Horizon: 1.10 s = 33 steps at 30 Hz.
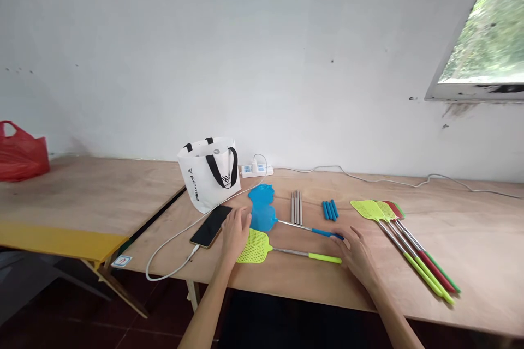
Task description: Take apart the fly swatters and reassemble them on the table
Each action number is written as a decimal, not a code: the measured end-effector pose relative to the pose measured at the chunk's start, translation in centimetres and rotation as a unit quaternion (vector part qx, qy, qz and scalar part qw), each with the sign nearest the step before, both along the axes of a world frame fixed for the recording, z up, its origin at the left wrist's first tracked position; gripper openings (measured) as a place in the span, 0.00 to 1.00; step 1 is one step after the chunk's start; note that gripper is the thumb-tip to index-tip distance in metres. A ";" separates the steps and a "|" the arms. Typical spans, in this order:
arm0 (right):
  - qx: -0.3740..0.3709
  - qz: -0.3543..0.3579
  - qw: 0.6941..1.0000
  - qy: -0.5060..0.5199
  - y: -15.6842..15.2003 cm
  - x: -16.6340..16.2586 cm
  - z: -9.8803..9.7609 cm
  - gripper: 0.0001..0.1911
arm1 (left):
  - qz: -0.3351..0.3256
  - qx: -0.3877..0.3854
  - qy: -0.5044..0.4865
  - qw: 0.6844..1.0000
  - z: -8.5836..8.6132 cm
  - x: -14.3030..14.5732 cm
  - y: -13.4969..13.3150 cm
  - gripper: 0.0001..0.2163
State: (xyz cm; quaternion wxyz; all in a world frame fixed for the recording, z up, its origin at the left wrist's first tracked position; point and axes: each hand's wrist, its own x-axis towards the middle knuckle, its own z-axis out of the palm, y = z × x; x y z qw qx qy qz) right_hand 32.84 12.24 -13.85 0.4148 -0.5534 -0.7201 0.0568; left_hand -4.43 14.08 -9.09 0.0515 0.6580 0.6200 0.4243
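A blue fly swatter (297,224) lies across the table, its blue grip pointing right. My right hand (358,253) has the end of that grip between thumb and fingers. Beside the swatter's blue head is my left hand (236,234), fingers stretched forward and the thumb close to the head's edge; whether it touches is unclear. Nearer me lies a yellow-green fly swatter (254,246), its head partly beside my left wrist. Behind the blue head sit more blue swatter heads (262,193). Metal rods (297,207) and short blue grips (329,210) stand in groups farther back.
Several finished-looking swatters (409,251) in yellow-green, red and green lie at right. A black phone (210,226) with a white charging cable (161,245) is at left, before a white tote bag (208,174). A power strip (257,169) sits by the wall.
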 end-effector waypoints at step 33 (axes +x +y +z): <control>-0.057 0.046 0.986 -0.151 -6.1 -6.4 7.0 0.26 | -0.154 0.010 -0.622 0.768 4.6 7.4 -4.9 0.25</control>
